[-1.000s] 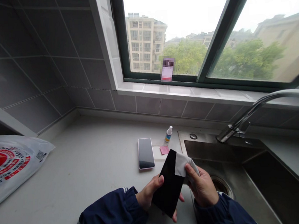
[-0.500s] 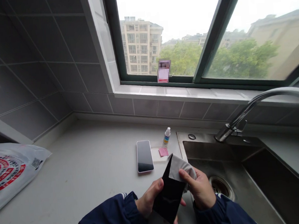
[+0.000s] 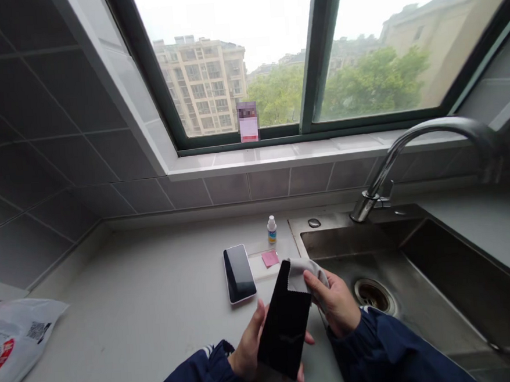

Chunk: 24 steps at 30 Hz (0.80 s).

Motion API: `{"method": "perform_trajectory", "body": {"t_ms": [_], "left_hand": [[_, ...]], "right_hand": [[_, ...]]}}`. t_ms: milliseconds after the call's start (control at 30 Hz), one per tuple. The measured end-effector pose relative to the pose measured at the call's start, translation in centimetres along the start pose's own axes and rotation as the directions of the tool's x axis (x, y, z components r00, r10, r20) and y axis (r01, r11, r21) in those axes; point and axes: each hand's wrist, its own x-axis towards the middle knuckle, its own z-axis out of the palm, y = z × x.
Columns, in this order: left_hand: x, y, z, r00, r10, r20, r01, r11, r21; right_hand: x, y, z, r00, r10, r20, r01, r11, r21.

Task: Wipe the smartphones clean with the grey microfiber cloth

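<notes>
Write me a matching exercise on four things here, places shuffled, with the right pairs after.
Column one:
1. Gray cloth
2. Flat black item
3. White-topped bottle
4. Pink square

Column two:
A. Upright on the counter
B. In the left hand's grip
C. Lying on a clear flat piece
D. In the right hand's grip

Pairs: 1-D, 2-B, 3-A, 4-C

A pale counter (image 3: 156, 279) carries a phone (image 3: 239, 275), clear panel (image 3: 257, 270), small bottle (image 3: 272, 231) and plastic bag (image 3: 17, 324).

On the counter (image 3: 156, 279) beyond the hands (image 3: 338, 306), a phone (image 3: 239, 274) lies left of a bottle (image 3: 272, 231).
</notes>
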Motion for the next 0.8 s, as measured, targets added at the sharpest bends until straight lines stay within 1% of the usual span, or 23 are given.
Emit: {"method": "perform_trajectory", "body": {"t_ms": [167, 267, 300, 367, 467, 500, 533, 567, 600, 633, 667, 700, 733, 767, 800], "left_hand": [[0.3, 0.2, -0.4, 0.998, -0.046, 0.052, 0.050, 0.995, -0.088], [0.3, 0.4, 0.0, 1.000, -0.005, -0.002, 0.005, 0.995, -0.098], [0.3, 0.5, 0.2, 1.000, 0.014, -0.022, -0.016, 0.996, -0.093], [0.3, 0.6, 0.6, 0.998, 0.039, -0.046, -0.042, 0.996, -0.079], [0.3, 0.7, 0.9, 0.998, 0.039, -0.056, -0.043, 0.997, -0.071], [0.4, 0.7, 0.9, 0.998, 0.037, -0.057, -0.041, 0.997, -0.071], [0.4, 0.6, 0.8, 0.998, 0.031, -0.057, -0.035, 0.997, -0.073], [0.4, 0.5, 0.7, 0.998, 0.025, -0.057, -0.029, 0.996, -0.079], [0.4, 0.4, 0.6, 0.998, 0.020, -0.061, -0.025, 0.996, -0.091], [0.3, 0.3, 0.4, 0.998, 0.019, -0.066, -0.026, 0.994, -0.106], [0.3, 0.2, 0.2, 0.997, 0.022, -0.078, -0.032, 0.992, -0.123], [0.3, 0.1, 0.0, 0.995, 0.031, -0.093, -0.044, 0.990, -0.136], [0.2, 0.0, -0.3, 0.993, 0.050, -0.105, -0.064, 0.989, -0.136], [0.2, -0.1, -0.5, 0.992, 0.070, -0.106, -0.083, 0.988, -0.128], [0.1, -0.1, -0.8, 0.993, 0.074, -0.095, -0.084, 0.991, -0.106]], "right_hand": [[1.6, -0.1, -1.5, 0.987, -0.110, -0.120, 0.109, 0.994, -0.014], [2.0, -0.4, -2.2, 0.969, -0.177, -0.171, 0.166, 0.983, -0.076], [1.9, -0.5, -2.3, 0.966, -0.196, -0.166, 0.181, 0.978, -0.102], [1.4, -0.8, -2.0, 0.969, -0.222, -0.112, 0.205, 0.968, -0.147], [0.1, -1.2, -1.1, 0.966, -0.259, 0.018, 0.257, 0.946, -0.197], [-0.4, -1.2, -0.9, 0.952, -0.299, 0.064, 0.306, 0.924, -0.231], [-0.7, -1.2, -0.7, 0.897, -0.398, 0.189, 0.441, 0.817, -0.371], [-1.0, -1.0, -0.6, 0.829, -0.472, 0.299, 0.558, 0.677, -0.479], [-1.3, -0.8, -0.6, 0.754, -0.508, 0.417, 0.652, 0.502, -0.567], [-1.5, -0.6, -0.5, 0.684, -0.511, 0.521, 0.714, 0.319, -0.624], [-1.7, -0.3, -0.5, 0.633, -0.492, 0.597, 0.742, 0.166, -0.649], [-1.9, 0.0, -0.4, 0.597, -0.460, 0.657, 0.756, 0.048, -0.653], [-2.1, 0.3, -0.3, 0.568, -0.425, 0.705, 0.768, -0.035, -0.640], [-2.4, 0.5, -0.1, 0.537, -0.388, 0.749, 0.787, -0.089, -0.611], [-2.8, 0.7, 0.1, 0.503, -0.348, 0.791, 0.813, -0.121, -0.570]]}}
